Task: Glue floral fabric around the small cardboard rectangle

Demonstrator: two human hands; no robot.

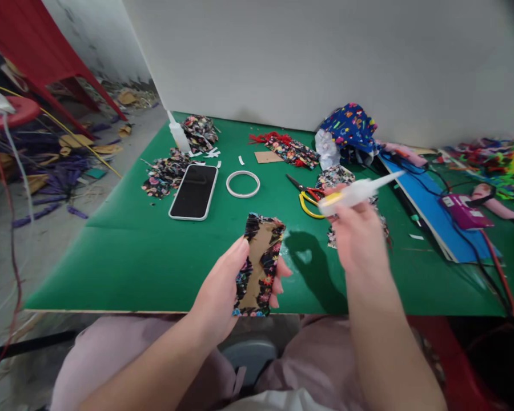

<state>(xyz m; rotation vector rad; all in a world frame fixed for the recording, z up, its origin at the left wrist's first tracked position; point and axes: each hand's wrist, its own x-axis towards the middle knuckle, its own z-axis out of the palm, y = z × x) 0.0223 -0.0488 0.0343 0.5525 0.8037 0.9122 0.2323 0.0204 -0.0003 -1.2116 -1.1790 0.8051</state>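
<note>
My left hand [227, 285] is closed around a flat cardboard piece [259, 265] edged with black floral fabric, its bare brown middle facing me. Raised over the table's right half, my right hand [360, 228] grips a white glue bottle [351, 195] with a long nozzle pointing right; it is slightly blurred. Just behind that bottle lie yellow-handled scissors [310, 205], partly covered, and floral fabric pieces [336, 177]. A white ring-shaped tape roll [243, 184] and a phone [193, 192] rest beyond my left hand.
On the green table [124, 257], a second glue bottle [179, 136] stands at the back left beside floral fabric scraps [167, 171]. A blue patterned cloth [349, 128] is bunched against the wall. To the right are a blue folder [428, 205], cables, a purple box [465, 211] and colourful strands [497, 165].
</note>
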